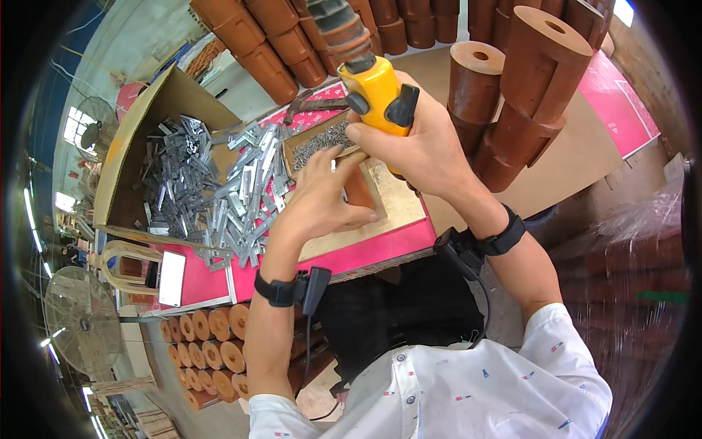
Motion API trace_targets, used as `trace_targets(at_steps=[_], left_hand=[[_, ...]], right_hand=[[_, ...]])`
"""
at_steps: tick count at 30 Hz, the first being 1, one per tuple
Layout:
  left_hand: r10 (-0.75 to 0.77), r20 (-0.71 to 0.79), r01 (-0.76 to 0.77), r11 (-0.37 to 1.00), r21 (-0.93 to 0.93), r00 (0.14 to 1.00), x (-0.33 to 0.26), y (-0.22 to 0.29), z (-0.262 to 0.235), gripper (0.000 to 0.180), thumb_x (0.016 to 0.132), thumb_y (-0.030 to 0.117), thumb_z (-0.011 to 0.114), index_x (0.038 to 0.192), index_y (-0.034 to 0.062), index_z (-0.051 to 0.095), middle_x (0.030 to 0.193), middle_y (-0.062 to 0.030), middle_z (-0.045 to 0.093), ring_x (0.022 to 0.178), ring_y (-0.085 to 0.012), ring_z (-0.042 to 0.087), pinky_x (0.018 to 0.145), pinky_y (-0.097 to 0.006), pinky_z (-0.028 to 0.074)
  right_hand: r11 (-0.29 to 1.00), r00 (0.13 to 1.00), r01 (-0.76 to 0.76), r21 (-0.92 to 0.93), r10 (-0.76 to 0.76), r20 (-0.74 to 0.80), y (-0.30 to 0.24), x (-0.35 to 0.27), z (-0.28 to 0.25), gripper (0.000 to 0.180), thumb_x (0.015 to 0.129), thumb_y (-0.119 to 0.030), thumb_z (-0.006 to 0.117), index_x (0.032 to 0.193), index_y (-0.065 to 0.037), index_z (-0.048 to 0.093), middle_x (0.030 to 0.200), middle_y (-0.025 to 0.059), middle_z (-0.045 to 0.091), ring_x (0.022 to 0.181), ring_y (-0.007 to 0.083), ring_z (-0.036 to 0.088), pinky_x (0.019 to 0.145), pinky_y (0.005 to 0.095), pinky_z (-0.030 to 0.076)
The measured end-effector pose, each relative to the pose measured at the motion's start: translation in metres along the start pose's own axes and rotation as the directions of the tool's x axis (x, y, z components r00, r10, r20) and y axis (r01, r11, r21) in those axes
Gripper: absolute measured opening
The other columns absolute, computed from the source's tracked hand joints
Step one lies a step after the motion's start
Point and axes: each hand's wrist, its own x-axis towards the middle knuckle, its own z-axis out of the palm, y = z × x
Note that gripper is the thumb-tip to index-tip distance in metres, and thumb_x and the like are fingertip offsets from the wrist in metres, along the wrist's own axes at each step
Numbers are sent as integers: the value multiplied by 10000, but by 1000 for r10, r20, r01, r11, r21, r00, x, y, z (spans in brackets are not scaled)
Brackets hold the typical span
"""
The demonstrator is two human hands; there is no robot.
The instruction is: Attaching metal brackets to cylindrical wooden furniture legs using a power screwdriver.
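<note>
My right hand (420,143) is closed around a yellow power screwdriver (374,91), whose dark ribbed top end points up and away. Its lower tip is hidden behind my hand. Just left of it, my left hand (322,194) curls with thumb and fingers around a reddish-brown wooden piece (359,192) lying on a pale wooden board (398,197). Part of that piece is covered by my fingers. Beyond my left fingertips is a shallow tray (291,155) of small screws (322,143).
Loose metal brackets (248,190) spread left across the pink table top (395,241), spilling from an open cardboard box (121,172). A white phone (172,278) lies at the near left corner. Brown wooden legs (541,66) stand at right, with more stacked (252,55) behind.
</note>
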Motion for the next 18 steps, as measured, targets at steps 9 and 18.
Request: trace_targets(at_steps=[9,18], left_hand=[[-124,339,47,973,226,933,21,21,-11,837,612,413,777,1353,127,511,1317,-190,451,1284,-360,392,1076,-452,327],[-123,-117,35,821,-570,986,-41,-37,31,952,601,166,854,1422,80,379,1422,-134,258,1361,-321,333,1135,-471,337]], right_hand=[[999,998,-34,-8,34,47,2,-12,-4,382,824,-82,720,1164,-20,556,974,7,633,880,61,581,801,237,488],[1000,999,-10,4,10,37,10,-10,8,369,832,-73,719,1153,-20,546,968,5,626,863,56,575,779,226,491]])
